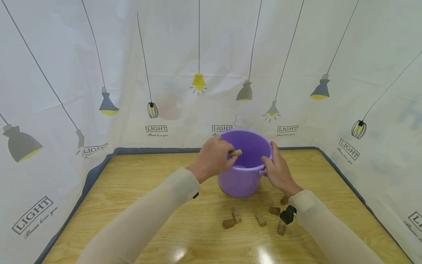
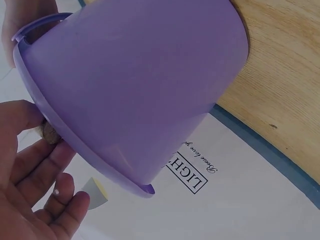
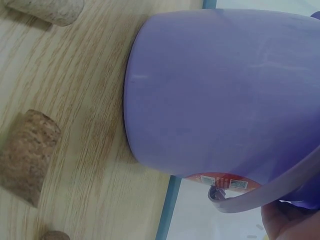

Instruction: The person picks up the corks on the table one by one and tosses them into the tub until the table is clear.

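Note:
A purple bucket (image 1: 239,181) stands on the wooden table, its mouth tilted toward me. Over its near left rim my left hand (image 1: 215,156) pinches a cork (image 1: 236,153) between thumb and fingers. In the left wrist view that cork (image 2: 50,133) shows right behind the bucket's rim. My right hand (image 1: 279,168) grips the rim on the right side, thumb inside, beside the handle joint. The right wrist view has the bucket's handle (image 3: 270,197) hanging near those fingers. The inside bottom of the bucket is hidden.
Several corks lie on the table (image 1: 148,205) in front of the bucket, among them a darker cork (image 1: 229,223) and a cork (image 1: 281,227) below the right wrist. A pale cloth (image 1: 184,121) printed with lamps rises behind and along both sides.

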A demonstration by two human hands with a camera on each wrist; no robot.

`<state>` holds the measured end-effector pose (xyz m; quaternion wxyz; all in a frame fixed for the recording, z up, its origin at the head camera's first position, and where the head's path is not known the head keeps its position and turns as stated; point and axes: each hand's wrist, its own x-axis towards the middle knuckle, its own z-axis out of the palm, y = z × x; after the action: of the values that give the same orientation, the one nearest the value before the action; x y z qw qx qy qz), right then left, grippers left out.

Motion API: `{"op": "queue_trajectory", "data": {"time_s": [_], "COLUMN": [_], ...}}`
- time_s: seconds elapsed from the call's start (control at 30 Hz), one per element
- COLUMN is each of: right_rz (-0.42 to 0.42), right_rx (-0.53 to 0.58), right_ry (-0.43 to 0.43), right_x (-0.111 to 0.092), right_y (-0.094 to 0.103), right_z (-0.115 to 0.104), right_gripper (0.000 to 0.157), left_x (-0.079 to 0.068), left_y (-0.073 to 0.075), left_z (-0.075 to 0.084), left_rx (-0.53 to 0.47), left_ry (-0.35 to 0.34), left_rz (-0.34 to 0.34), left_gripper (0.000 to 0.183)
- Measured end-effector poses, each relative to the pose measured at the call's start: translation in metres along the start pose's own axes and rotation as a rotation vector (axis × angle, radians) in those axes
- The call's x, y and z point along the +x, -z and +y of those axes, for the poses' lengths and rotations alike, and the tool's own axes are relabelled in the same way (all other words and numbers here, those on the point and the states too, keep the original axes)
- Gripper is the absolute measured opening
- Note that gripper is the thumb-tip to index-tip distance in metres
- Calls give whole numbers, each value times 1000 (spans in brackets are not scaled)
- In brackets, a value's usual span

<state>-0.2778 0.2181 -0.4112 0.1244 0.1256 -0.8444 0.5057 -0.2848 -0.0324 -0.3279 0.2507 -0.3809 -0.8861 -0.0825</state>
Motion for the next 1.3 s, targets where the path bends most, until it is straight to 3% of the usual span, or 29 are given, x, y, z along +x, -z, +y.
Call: {"op": "queue_trajectory", "data": {"time_s": [0.4, 0.93, 1.3], "right_rz": [-17, -14, -15], "right_rx": [19, 5, 12], "right_ry": [3, -1, -7], "right_x": [-1, 0, -1], "right_y": [0, 1, 1], "right_z": [-2, -2, -2], "right_gripper": [69, 69, 69], "left_x": [4, -6, -17], "left_y": [2, 12, 16], "left_z": [4, 5, 7], "left_rx": [52, -3, -27], "left_ry": [92, 59, -33], "left_rz": [-145, 8, 93], "left_gripper": [38, 35, 30]}}
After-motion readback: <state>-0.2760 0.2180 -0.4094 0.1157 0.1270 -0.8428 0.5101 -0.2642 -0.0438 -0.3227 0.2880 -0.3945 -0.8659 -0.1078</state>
